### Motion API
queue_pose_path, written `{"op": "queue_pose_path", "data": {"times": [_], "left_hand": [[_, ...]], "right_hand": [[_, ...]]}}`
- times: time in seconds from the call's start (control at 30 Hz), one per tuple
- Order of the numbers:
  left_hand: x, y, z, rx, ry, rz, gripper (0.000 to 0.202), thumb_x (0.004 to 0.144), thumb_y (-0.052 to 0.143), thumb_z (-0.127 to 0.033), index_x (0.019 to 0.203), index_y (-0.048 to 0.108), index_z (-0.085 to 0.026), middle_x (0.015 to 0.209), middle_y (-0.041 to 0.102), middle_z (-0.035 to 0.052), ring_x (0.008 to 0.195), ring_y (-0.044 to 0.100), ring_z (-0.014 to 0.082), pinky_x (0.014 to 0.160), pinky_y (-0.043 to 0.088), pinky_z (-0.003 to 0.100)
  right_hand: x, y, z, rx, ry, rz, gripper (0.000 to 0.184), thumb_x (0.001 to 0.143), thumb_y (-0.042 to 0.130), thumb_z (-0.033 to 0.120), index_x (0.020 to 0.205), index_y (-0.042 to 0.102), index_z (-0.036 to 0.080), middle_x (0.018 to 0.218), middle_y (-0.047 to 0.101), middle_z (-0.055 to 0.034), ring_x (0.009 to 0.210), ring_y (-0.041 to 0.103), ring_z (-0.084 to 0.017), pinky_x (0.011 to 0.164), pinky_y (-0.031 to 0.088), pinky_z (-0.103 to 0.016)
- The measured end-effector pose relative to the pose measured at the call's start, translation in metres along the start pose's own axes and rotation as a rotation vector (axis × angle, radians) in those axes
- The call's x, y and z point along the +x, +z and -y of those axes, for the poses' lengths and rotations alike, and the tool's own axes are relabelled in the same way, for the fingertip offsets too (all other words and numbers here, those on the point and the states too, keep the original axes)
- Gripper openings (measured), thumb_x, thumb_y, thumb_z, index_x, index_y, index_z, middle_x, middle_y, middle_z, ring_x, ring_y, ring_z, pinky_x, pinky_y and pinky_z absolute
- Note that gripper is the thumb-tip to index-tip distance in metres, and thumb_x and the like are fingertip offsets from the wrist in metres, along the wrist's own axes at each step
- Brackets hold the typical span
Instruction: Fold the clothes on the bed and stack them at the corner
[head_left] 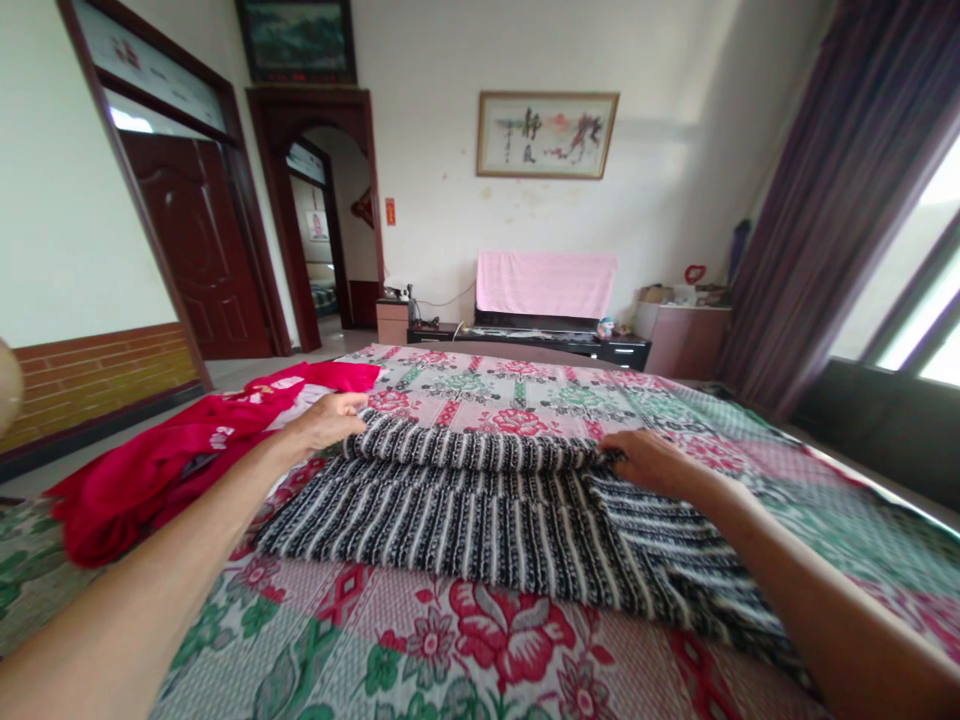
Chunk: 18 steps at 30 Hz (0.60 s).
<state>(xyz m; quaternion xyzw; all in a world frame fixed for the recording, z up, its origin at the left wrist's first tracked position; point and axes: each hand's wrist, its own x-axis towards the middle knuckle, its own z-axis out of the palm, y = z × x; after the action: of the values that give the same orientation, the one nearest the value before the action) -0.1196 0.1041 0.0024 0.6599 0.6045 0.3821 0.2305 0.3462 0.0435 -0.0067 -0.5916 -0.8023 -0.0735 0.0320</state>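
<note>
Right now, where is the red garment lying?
In the head view, the red garment lies bunched on the floral bedspread, just left of the left hand and the striped knit.

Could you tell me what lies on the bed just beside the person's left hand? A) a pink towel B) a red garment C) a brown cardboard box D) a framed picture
B: the left hand grips the far edge of the black-and-white striped knit, and a crumpled red garment lies right beside it on the floral bedspread.
</note>
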Motion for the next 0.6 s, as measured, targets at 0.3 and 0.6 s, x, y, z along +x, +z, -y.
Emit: {"op": "queue_pose_path", "data": {"times": [0.3,0.6], "left_hand": [[-0.013,-0.034,-0.006,0.122,0.037,0.529,0.025,0.051,0.06,-0.028,0.071,0.075,-0.027,0.065,0.066,-0.0016,0.065,0.059,0.0197,0.059,0.044,0.026],[-0.011,-0.036,-0.004,0.293,-0.019,0.542,0.021,0.053,0.061,-0.028,0.072,0.069,-0.026,0.051,0.057,-0.0016,0.047,0.053,0.0167,0.046,0.035,0.026]], "right_hand": [[-0.008,-0.026,-0.004,0.062,0.054,0.032,0.031,0.063,0.051,0.01,0.078,0.074,0.024,0.07,0.07,-0.0003,0.067,0.062,-0.017,0.064,0.039,-0.025],[-0.015,-0.032,-0.008,0.051,0.083,0.155,0.015,0.065,0.056,0.02,0.054,0.066,0.022,0.05,0.061,0.0001,0.052,0.056,-0.015,0.054,0.038,-0.026]]}}
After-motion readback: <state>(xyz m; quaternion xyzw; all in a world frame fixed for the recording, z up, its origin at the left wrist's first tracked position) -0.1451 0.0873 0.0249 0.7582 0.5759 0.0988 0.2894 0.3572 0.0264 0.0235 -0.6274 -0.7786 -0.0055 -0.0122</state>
